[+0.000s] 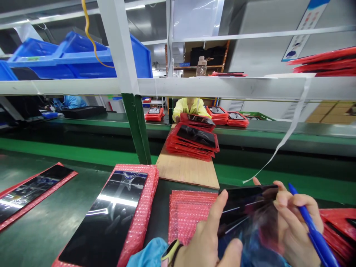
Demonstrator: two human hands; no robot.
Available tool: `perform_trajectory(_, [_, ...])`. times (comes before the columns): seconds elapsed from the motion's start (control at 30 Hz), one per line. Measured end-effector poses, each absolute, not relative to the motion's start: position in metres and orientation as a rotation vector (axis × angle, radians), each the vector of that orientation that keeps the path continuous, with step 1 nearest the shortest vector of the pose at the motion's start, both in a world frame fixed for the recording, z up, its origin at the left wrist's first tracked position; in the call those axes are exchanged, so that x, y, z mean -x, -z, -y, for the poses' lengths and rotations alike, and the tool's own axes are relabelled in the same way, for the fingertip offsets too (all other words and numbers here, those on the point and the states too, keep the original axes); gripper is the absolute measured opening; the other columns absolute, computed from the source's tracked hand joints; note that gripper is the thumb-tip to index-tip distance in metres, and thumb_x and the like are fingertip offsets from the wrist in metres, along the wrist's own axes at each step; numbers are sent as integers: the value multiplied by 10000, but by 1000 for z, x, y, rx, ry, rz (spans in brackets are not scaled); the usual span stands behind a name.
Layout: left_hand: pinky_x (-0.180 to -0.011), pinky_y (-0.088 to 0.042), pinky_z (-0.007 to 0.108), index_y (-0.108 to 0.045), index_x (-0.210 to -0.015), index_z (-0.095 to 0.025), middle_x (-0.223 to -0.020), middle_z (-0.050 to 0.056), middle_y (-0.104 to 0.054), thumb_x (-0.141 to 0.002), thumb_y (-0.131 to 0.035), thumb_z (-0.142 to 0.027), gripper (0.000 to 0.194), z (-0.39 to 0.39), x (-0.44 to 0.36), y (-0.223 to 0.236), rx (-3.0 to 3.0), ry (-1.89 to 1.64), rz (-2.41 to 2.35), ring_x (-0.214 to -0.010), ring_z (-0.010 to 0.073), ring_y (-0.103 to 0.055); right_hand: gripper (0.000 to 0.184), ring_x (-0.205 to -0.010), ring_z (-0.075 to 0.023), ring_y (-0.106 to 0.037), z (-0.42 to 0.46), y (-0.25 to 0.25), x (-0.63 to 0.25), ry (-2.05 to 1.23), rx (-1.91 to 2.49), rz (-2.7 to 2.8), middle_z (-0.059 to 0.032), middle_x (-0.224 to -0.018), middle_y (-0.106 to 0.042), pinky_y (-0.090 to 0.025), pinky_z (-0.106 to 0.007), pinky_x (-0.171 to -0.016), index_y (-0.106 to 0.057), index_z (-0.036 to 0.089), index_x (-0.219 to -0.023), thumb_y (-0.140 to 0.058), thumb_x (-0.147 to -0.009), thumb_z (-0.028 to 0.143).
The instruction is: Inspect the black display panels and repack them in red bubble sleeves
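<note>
head view: at the left edge of the frame, a narrow-looking black panel [33,191] lies on red wrap, its glossy face streaked with reflections. in the lower left, a broad black panel [108,215] rests flat on pink bubble wrap [144,218], smooth and mirror-like, with a white glare band across it. at centre, a stack of red-wrapped panels [191,142] sits on a wooden board [185,174]; below it are pink bubble sleeves [190,211]. in the lower right, the held panel [247,211] is tilted up between both hands, dark and shiny along its top, with a see-through, bluish and reddish sheen lower down. the left hand [205,237] is at its left edge, index finger and thumb apart; whether they clamp it, i cannot tell. the right hand [297,218] pinches its upper right corner, a blue pen [313,230] tucked between the fingers.
</note>
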State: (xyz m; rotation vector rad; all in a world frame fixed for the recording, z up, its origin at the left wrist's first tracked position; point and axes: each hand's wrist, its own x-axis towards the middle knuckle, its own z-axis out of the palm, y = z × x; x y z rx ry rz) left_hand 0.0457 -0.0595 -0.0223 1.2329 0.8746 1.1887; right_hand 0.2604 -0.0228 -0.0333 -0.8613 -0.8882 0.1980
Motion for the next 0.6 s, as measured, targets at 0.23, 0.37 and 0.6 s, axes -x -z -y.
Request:
perform_trajectory(0.23, [-1177, -156, 407, -246, -1487, -206, -1530, 35, -318, -839, -544, -549, 791, 33, -33, 6, -1151, -984, -189, -1451, 259, -149, 331, -1047, -239, -611, 31, 25, -250, -552, 1050, 570, 41, -649, -553, -359, -414, -1082, -488, 270, -714, -769, -539, 277])
perform_trajectory(0.37, [-1184, 1, 275, -375, -1433, -298, -1549, -111, -237, -933, -408, -436, 520, 34, -44, 9, -873, -1061, 28, -1459, 123, -2, 398, -1083, -190, -567, 34, 14, -241, -721, 1014, 226, 57, -802, -626, -281, -350, -1138, -562, 273, -782, -718, -432, 166])
perform_trajectory(0.6, [-1194, -1, 284, -302, -1474, -266, -1532, -93, -304, -890, -438, -354, 606, 33, -46, -1, -648, -993, -117, -1461, 125, -54, 319, -962, -141, -586, 31, 11, -242, -752, 907, 280, 35, -754, -583, -214, -339, -1172, -550, 223, -753, -611, -478, 73])
